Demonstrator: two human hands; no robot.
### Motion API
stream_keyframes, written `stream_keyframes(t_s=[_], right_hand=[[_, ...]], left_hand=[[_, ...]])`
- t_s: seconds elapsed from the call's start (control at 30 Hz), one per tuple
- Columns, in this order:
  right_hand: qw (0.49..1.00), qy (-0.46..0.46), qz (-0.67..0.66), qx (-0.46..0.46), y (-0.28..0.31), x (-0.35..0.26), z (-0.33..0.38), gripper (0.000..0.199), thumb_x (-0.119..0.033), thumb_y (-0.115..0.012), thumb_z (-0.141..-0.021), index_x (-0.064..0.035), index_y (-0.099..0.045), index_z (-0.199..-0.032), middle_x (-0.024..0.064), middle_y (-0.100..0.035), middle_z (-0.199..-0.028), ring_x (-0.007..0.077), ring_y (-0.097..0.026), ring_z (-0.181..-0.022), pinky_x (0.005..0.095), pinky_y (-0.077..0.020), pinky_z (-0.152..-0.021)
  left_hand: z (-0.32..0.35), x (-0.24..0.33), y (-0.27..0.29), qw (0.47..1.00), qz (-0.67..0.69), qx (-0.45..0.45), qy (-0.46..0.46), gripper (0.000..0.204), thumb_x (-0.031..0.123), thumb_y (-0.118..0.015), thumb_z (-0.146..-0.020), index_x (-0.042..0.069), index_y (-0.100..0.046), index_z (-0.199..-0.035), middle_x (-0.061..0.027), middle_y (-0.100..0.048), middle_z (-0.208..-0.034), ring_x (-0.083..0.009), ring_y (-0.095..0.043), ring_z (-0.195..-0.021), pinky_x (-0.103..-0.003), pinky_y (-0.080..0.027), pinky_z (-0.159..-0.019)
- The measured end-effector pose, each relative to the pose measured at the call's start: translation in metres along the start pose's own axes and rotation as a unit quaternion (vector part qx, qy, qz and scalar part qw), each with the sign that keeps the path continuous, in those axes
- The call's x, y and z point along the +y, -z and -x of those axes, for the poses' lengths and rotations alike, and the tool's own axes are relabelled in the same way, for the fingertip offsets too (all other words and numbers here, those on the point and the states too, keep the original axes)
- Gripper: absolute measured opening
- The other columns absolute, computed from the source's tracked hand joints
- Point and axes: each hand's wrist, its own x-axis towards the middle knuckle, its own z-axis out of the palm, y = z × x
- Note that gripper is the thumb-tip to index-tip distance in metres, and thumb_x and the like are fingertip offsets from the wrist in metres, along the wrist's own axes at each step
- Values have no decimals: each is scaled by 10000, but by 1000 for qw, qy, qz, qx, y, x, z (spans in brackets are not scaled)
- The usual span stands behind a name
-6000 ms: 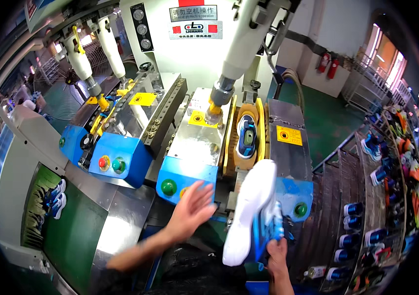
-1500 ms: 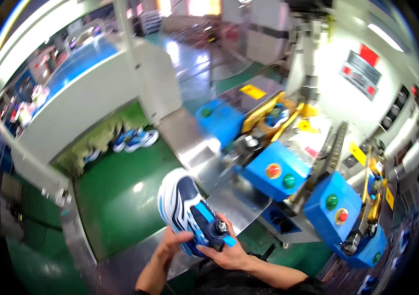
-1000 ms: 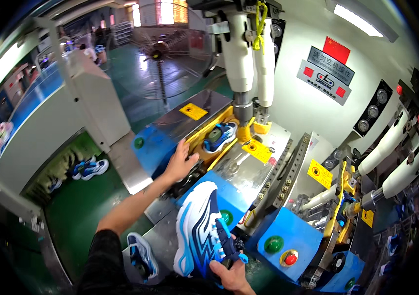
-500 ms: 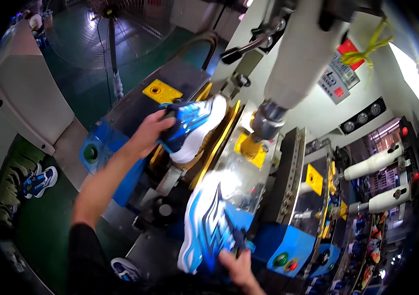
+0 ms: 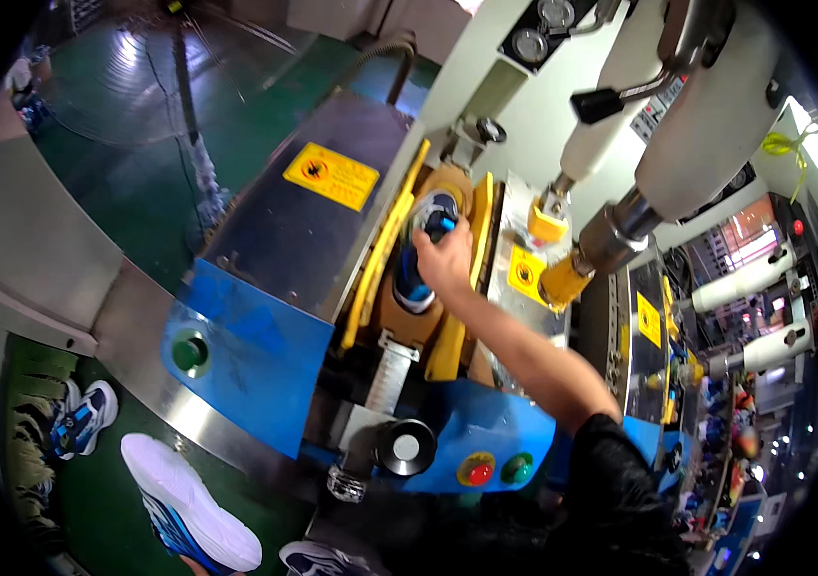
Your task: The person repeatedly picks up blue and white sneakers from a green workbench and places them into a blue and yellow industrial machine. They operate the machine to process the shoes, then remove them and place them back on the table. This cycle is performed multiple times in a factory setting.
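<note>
Since half a second ago the shoes have swapped. The one being lifted off the machine is gone from the cradle, and a white-soled shoe point(image 5: 193, 509) now sits low at the left over the green floor point(image 5: 102, 518), sole up. The left hand can't be made out down there, so no telling how it's being held.

Biggest thing in view is the press machine point(image 5: 332, 240), a grey housing with blue front panels and a fat pale ram point(image 5: 707, 125) hanging over the right side. Down its middle runs a brown cradle point(image 5: 399, 322) between two yellow guide rails point(image 5: 385, 252).

Looks like the loading step: a blue shoe point(image 5: 416, 280) lies lengthwise in that cradle, between the rails, toe pointing toward the person. The right hand point(image 5: 443, 261) reaches in from the lower right, arm crossing the blue panel, and is closed around the top of the shoe at its far end. So the hand is right on the shoe, touching it, just on its right side and close to the right-hand rail.

Judging from this, the shoe would need to sit square and flat, and the hand would need to come well clear of the rails and ram.

Smallest bits: a red button point(image 5: 477, 471) and a green button point(image 5: 517, 468) on the front panel, just beside the forearm.
</note>
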Motion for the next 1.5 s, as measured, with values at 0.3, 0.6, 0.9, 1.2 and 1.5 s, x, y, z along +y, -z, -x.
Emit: stream_keyframes(t_s=[0.3, 0.6, 0.9, 1.2, 1.5], right_hand=[[995, -16, 53, -88, 47, 22, -24, 745, -421, -634, -838, 107, -337, -1271, 354, -418, -1264, 471, -511, -1136, 447, -442, -976], [912, 357, 163, -119, 248, 59, 241, 872, -254, -783, -757, 122, -321, -1393, 314, -356, -1439, 478, -350, -1341, 555, -296, -1091], [871, 68, -256, -415, 302, 80, 334, 870, -243, -754, -812, 64, -265, -1462, 243, -332, -1487, 335, -382, -1353, 420, -299, -1122], [692, -186, -505, -481, 330, 131, 430, 709, -396, -645, -876, -5, -381, -1405, 145, -572, -1284, 276, -572, -1159, 424, -437, -1023], [535, -262, -491, -636, 225, 135, 551, 618, -370, -514, -958, -20, -382, -1450, 88, -568, -1276, 221, -558, -1150, 354, -431, -1007]], left_hand=[[26, -5, -111, 963, 219, -87, 132, 683, 425, -544, -951, 56, -316, -1478, -151, -433, -1449, -332, -456, -1298, -493, -380, -1086], [131, 40, -128, 960, 207, -178, 67, 674, 316, -639, -902, 16, -347, -1430, -173, -516, -1359, -316, -552, -1206, -458, -432, -1053], [275, 54, -143, 947, 128, -269, 119, 647, 228, -732, -856, 44, -411, -1386, -144, -531, -1339, -280, -530, -1233, -456, -432, -1056], [411, 57, -130, 950, -109, -275, 94, 705, 234, -649, -931, -3, -270, -1476, -116, -430, -1398, -185, -400, -1293, -319, -287, -1107], [295, 57, -8, 833, -155, -487, -213, 644, 251, -668, -917, 9, -344, -1419, -120, -508, -1276, -241, -438, -1254, -387, -284, -1100]])
